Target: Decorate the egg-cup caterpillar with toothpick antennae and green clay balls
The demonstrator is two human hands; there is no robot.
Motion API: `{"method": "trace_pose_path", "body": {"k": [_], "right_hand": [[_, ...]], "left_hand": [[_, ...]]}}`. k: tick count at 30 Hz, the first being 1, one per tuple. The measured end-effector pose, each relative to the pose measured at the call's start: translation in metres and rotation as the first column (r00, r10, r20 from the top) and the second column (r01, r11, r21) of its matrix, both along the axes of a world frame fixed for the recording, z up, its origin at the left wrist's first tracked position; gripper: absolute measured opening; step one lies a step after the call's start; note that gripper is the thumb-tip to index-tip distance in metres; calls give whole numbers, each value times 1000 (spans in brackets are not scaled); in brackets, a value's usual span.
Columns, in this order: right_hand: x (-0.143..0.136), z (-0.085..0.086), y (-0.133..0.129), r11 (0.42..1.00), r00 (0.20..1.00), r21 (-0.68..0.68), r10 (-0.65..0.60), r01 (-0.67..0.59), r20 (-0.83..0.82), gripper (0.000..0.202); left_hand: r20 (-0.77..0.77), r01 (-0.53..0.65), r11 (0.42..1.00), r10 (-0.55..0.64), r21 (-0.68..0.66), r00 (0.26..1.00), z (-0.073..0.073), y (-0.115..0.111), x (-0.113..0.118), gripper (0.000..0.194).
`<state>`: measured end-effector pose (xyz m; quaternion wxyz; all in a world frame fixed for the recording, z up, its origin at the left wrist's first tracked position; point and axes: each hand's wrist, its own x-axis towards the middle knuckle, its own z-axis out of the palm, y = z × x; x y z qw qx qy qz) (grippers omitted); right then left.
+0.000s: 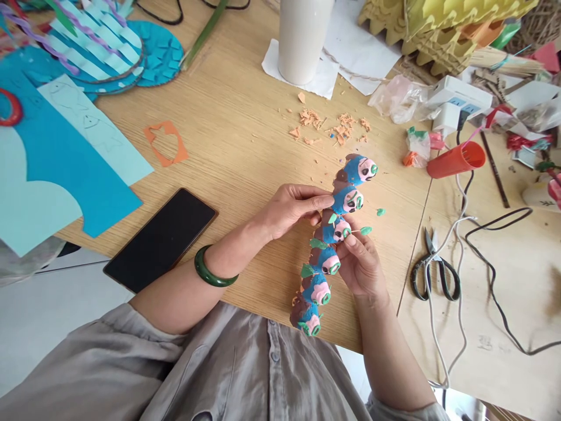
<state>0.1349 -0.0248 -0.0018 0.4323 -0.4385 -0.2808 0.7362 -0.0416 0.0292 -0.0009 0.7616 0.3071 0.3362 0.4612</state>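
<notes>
A long strip of egg-carton cups (318, 257), painted blue and brown with pink clay faces and green clay rings, is held tilted above the table's front edge. My left hand (291, 207) pinches its left side near the upper cups, thumb against the blue paint. Around the right side curls my right hand (362, 263), its thumb on the green ring of the third face from the top. Small green leaf shapes (307, 271) stick out along the strip, and one green leaf on a thin stalk (366, 231) juts out above my right hand.
Orange scraps (311, 118) lie beyond the strip. A phone (160, 240) and blue paper (83, 158) are on the left. On the right are black-handled scissors (433, 269), tangled cables (491, 275) and a red cup (456, 159). A white cylinder (302, 41) stands at the back.
</notes>
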Motion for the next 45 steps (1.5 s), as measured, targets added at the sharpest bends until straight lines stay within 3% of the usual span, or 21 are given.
{"method": "trace_pose_path", "body": {"k": [8,17,24,28,35,41,45], "right_hand": [[2,2,1,998,998,56,-24,21,63,50],[2,5,0,1000,999,25,-3,2,34,65],[2,5,0,999,999,28,-17,15,51,61],[3,5,0,999,996,49,-26,22,87,51],[1,6,0,998,998,42,35,-37,59,58],[2,5,0,999,999,50,5,-7,38,48],[3,6,-1,1000,999,20,-23,22,41,52]], "left_hand": [[11,78,997,-78,1,997,5,-1,-4,36],[-159,77,995,-66,66,985,-5,3,-10,30],[-35,134,990,-136,-44,990,-1,3,-12,24],[9,194,981,-194,-25,981,1,3,-13,27],[-218,116,989,-93,97,972,5,2,-12,28],[-87,195,980,-191,44,978,1,3,-15,27],[-91,120,990,-113,68,989,0,2,-14,29]]}}
